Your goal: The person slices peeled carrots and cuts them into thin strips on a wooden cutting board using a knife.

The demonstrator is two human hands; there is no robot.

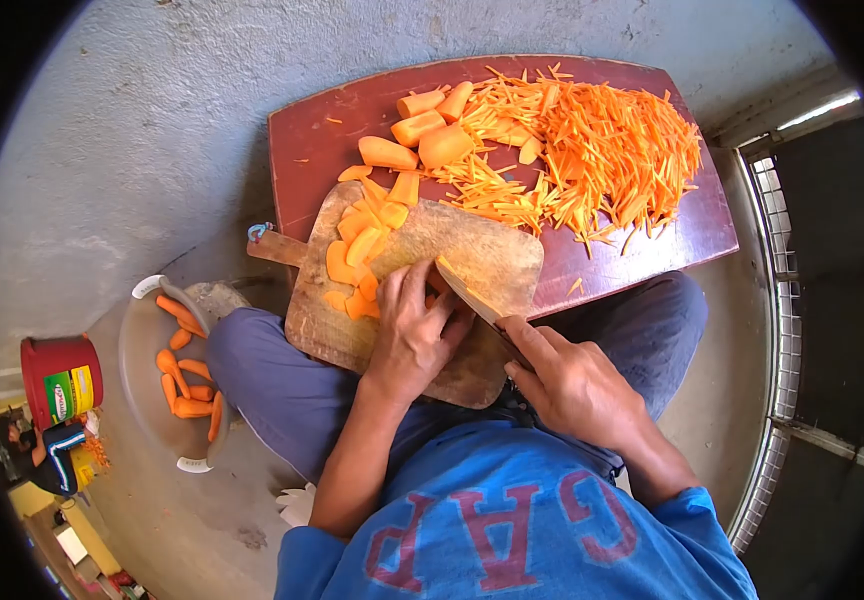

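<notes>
My right hand point(577, 385) is closed around the handle of a knife point(472, 298), its blade pointing up and to the left over a wooden cutting board point(472, 235). On the board, my left hand point(414, 325) has its fingers bent down and pressed on a piece of carrot beside the blade, mostly hidden under the fingers. Carrot slices point(357, 245) lie in a loose row along the board's left side. Beyond the board, thick carrot chunks point(432, 130) sit near a large heap of carrot strips point(617, 150).
The board rests on my lap and the edge of a red table point(322, 130). At left on the floor stands a basin point(137, 370) holding several peeled carrots point(187, 385). A red bucket point(62, 380) and another person point(47, 450) are farther left. A barred door point(782, 300) is at right.
</notes>
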